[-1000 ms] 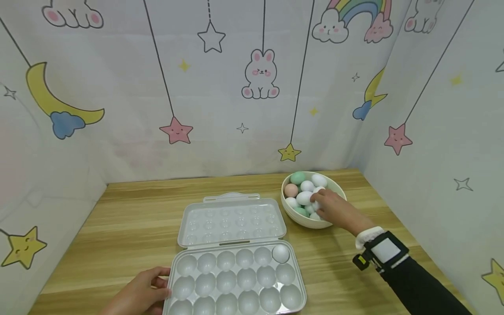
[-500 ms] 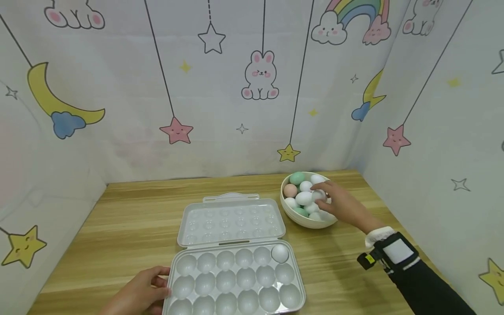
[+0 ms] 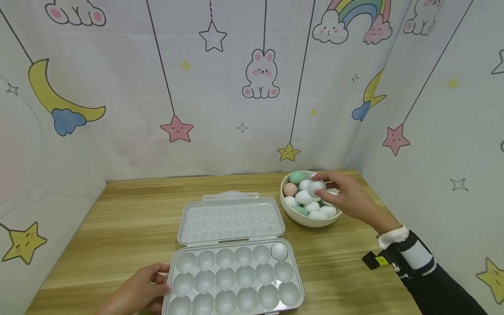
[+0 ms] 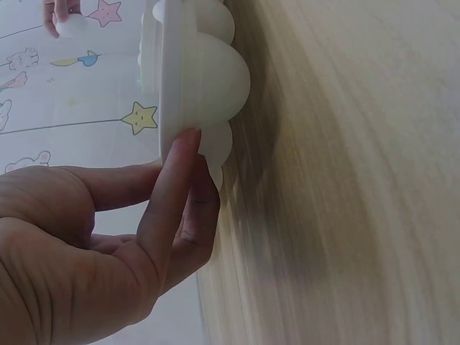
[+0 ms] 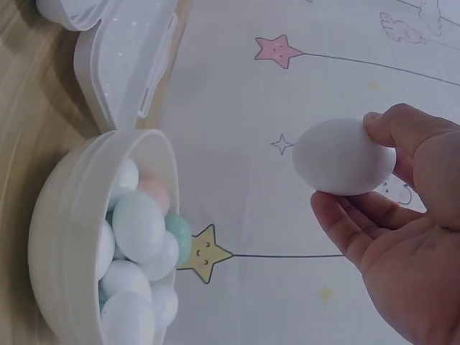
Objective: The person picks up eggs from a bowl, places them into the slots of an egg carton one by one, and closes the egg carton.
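Note:
My right hand [image 3: 348,194] holds a white egg [image 5: 343,157] between thumb and fingertips, raised above the cream bowl [image 5: 54,237]. In the bowl lie several white eggs [image 3: 303,197], with green ones and a pinkish one [image 3: 290,189] among them. The white plastic egg carton [image 3: 233,280] lies open on the table, and one white egg [image 3: 279,252] sits in its far right cup. My left hand [image 3: 138,286] pinches the carton's left rim between thumb and fingers, as the left wrist view shows; the carton's near edge falls outside the head view.
The carton's clear lid [image 3: 230,221] lies folded back toward the wall, just left of the bowl. A wooden table [image 3: 130,223] carries everything. Behind it and at both sides hang white cloths [image 3: 220,153] printed with stars and rabbits.
My right hand has lifted the white egg out of the bowl and drawn it upward, uncovering eggs beneath. The left hand stays on the carton rim.

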Demonstrator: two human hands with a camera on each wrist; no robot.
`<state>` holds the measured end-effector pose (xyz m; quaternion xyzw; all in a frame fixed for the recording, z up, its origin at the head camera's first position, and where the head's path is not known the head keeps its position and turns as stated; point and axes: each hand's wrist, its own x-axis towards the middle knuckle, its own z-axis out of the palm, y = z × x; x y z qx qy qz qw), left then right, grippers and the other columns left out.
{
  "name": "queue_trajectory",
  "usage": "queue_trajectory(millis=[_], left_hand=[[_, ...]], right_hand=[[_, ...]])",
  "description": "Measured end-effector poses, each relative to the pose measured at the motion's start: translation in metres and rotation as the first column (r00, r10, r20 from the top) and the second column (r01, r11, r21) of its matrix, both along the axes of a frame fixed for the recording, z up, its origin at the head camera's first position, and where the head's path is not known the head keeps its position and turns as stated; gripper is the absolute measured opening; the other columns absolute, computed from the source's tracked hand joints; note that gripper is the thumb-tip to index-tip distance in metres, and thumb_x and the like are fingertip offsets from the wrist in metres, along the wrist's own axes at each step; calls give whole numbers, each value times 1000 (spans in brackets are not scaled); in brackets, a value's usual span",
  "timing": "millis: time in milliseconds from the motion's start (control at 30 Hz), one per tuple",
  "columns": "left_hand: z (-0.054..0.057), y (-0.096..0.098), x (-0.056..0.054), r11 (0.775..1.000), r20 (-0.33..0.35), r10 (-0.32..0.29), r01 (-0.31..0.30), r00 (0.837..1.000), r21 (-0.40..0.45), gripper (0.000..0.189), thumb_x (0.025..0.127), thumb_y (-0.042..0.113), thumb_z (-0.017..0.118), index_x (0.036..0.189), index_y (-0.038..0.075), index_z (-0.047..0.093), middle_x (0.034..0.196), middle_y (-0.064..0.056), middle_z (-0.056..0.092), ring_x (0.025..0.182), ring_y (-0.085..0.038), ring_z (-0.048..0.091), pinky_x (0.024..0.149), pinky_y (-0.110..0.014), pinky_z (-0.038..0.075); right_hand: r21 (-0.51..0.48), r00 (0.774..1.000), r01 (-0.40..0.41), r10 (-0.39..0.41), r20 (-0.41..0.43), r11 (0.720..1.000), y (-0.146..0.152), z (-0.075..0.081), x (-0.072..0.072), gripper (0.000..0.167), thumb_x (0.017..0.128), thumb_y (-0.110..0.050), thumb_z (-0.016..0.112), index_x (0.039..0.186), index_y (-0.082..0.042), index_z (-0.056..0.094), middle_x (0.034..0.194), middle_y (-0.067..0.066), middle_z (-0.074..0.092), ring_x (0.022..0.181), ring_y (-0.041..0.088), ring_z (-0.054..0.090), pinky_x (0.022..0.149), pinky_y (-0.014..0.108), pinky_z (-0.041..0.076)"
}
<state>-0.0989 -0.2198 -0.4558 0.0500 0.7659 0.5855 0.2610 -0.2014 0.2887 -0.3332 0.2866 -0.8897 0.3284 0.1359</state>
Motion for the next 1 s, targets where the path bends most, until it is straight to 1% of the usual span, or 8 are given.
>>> queue_trajectory(millis=[167,233,367,500,600,767,867,1000], left_hand=[[-2,0,0,1000,-20,-11,11,1000,12,54,96,-6,60,135,-29,31,103,-17,61,87,-25,68,71,-47,64],[-2,-1,0,1000,-35,-18,19,999,14,55,96,-6,60,135,-30,31,103,-17,61,87,-26,68,70,-47,65],[-2,-2,0,1000,-58,-30,30,998,1,53,96,-6,60,134,-31,32,103,-16,63,87,-27,69,68,-47,65],[-1,0,0,1000,-53,-17,16,998,-12,54,96,-6,60,134,-30,32,103,-17,63,88,-27,69,69,-47,65],[-1,1,0,1000,-53,-6,5,999,-22,53,96,-7,60,134,-30,32,103,-18,62,88,-27,68,70,-47,65],[-2,3,0,1000,-57,-12,10,998,-23,52,96,-7,60,134,-31,32,103,-18,63,89,-26,68,69,-47,65],[-2,2,-1,1000,-56,-14,13,998,-28,53,96,-7,60,134,-30,32,104,-17,63,89,-27,68,69,-47,65],[-2,1,0,999,-48,-18,16,999,-34,53,96,-6,61,134,-30,33,104,-17,63,90,-26,68,70,-46,65]], right_hand=[[-34,998,-59,59,-12,998,-6,12,16,28,92,2,75,119,-3,69,118,8,69,103,17,65,93,19,55],[-39,996,-83,83,-20,996,-8,16,21,29,91,3,76,118,-5,69,116,5,69,103,14,65,93,20,55],[-26,990,-134,132,-57,991,-13,21,32,32,88,5,77,117,-7,70,114,2,69,103,12,65,93,20,56],[-16,976,-203,202,-78,979,-19,20,43,36,85,7,79,117,-8,70,112,1,70,100,13,66,91,21,57],[-6,963,-258,256,-81,966,-24,16,50,38,83,8,81,116,-8,68,112,1,69,98,14,66,89,22,58],[0,947,-319,319,-38,948,-29,4,62,38,84,6,81,116,-10,67,113,0,67,98,15,65,86,26,60],[7,944,-330,330,-21,944,-30,-6,67,37,85,3,81,116,-11,67,113,-2,67,99,14,64,86,26,60],[20,942,-335,336,-13,942,-31,-22,73,36,86,0,82,116,-13,67,112,-6,67,99,11,63,86,24,58]])
